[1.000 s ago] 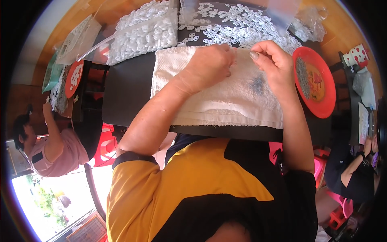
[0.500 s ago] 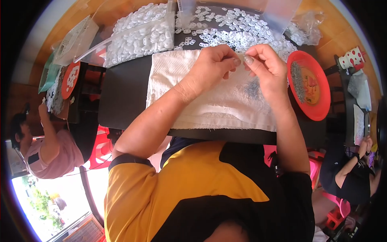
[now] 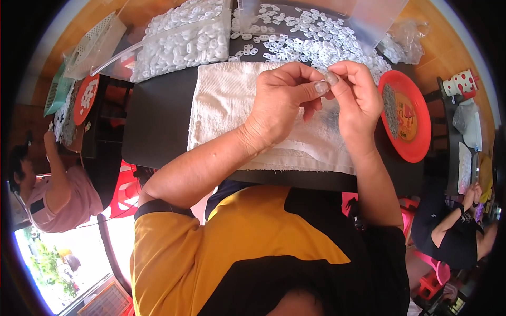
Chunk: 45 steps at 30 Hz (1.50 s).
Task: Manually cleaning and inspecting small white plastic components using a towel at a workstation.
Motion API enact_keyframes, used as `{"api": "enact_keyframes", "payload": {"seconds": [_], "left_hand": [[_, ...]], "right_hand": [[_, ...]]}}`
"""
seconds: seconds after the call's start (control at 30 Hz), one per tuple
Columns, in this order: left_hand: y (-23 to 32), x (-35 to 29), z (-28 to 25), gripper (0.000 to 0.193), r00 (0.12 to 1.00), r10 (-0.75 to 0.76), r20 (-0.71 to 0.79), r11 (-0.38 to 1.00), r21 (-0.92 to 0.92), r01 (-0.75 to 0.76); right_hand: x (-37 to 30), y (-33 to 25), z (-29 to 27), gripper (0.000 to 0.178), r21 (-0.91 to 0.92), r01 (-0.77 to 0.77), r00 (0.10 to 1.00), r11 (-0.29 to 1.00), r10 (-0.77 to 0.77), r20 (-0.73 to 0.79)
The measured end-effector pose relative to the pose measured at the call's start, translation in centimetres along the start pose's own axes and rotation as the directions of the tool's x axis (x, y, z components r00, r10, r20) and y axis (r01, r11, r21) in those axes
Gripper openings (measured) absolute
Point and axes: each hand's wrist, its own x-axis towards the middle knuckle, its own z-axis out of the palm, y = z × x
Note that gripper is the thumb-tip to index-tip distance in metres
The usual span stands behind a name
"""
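Observation:
Above a white towel [image 3: 221, 105], my left hand [image 3: 282, 100] and my right hand [image 3: 356, 97] meet, thumbs and fingers pinched together tip to tip. What they hold is too small and too covered to make out. Beyond the fingertips lie many small white plastic pieces with holes [image 3: 295, 50], spread over the dark table [image 3: 153, 121]. To the right of my right hand, a red plate [image 3: 424, 126] carries a heap of small grey metal parts [image 3: 390, 108]. A dim patch of similar grey bits shows on the towel beneath my hands.
A clear bin [image 3: 179, 50] full of white oval pieces stands at the back left. A clear plastic box wall [image 3: 374, 23] rises at the back right, beside a plastic bag [image 3: 408, 45]. Other people sit at tables on the left [image 3: 68, 195] and right [image 3: 458, 231].
My two hands have come closer, so the fingertips that were apart now touch. The left hand has shifted right. The view has tilted slightly.

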Motion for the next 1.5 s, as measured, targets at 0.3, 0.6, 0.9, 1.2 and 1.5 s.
{"api": "enact_keyframes", "payload": {"seconds": [0.3, 0.6, 0.9, 1.2, 1.5], "left_hand": [[0.1, -0.5, -0.1, 0.010, 0.999, -0.032, -0.027, 0.993, -0.115, 0.028], [0.7, 0.1, -0.6, 0.013, 1.000, 0.005, -0.021, 0.996, -0.093, -0.007], [0.6, 0.1, -0.5, 0.014, 0.996, 0.056, -0.063, 0.998, -0.022, -0.058], [0.4, -0.1, -0.3, 0.009, 0.979, 0.184, -0.089, 0.978, 0.114, -0.173], [0.0, 0.0, -0.2, 0.005, 0.949, 0.280, -0.147, 0.936, 0.262, -0.236]], "right_hand": [[-0.6, 0.2, 1.0, 0.007, -0.140, 0.110, 0.992, 0.984, -0.117, -0.043], [0.1, -0.6, -0.7, 0.011, -0.253, 0.024, 0.999, 0.967, -0.014, 0.043], [0.1, -0.4, -0.4, 0.006, -0.329, 0.104, 0.992, 0.939, -0.076, 0.096], [0.1, -0.8, -0.3, 0.005, -0.390, 0.162, 0.983, 0.907, -0.116, 0.140], [0.1, -0.5, 1.2, 0.007, -0.377, 0.181, 0.983, 0.908, -0.152, 0.106]]}}
